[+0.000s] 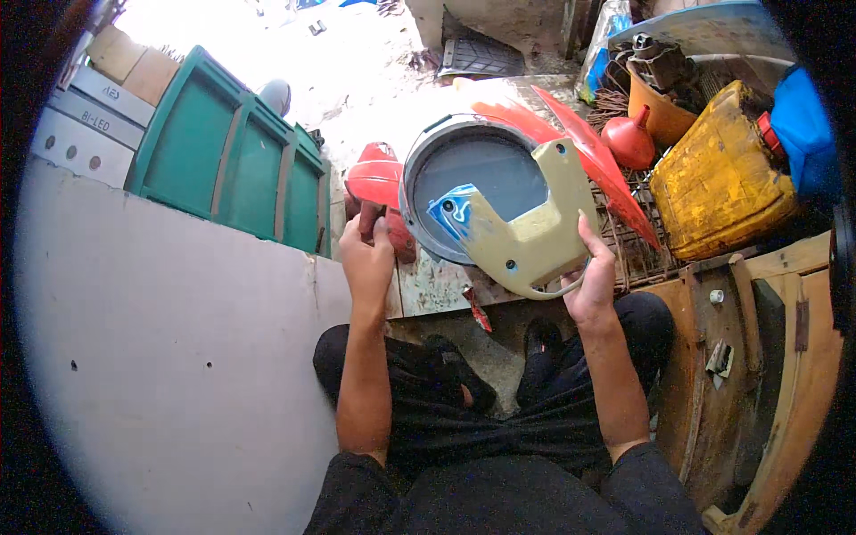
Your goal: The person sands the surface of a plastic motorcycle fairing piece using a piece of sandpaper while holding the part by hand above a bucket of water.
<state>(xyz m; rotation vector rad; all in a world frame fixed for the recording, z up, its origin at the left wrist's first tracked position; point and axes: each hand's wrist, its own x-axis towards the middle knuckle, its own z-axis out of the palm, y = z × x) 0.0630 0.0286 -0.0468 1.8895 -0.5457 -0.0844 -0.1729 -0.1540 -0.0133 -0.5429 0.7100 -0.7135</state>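
In my right hand (591, 283) is a curved cream-coloured plastic panel (535, 241), gripped at its near right edge, fingers partly hidden beneath. The panel has small holes and a blue patch with a white mark at its left tip. It is held over the near right part of a round dark bucket (408, 209) of greyish water, covering part of the rim. To the left of the bucket, my left hand (367, 259) pinches a reddish-brown piece (367, 217), whose kind I cannot make out. Right behind it sits a red plastic part (374, 174).
Red panels (593, 152) lie right of the bucket. Beyond are a red funnel (628, 138), a yellow jerrycan (727, 178) and a blue container (804, 134). Green crate-like panels (227, 147) and a white board (178, 312) border the left. Wooden framing (802, 339) stands right.
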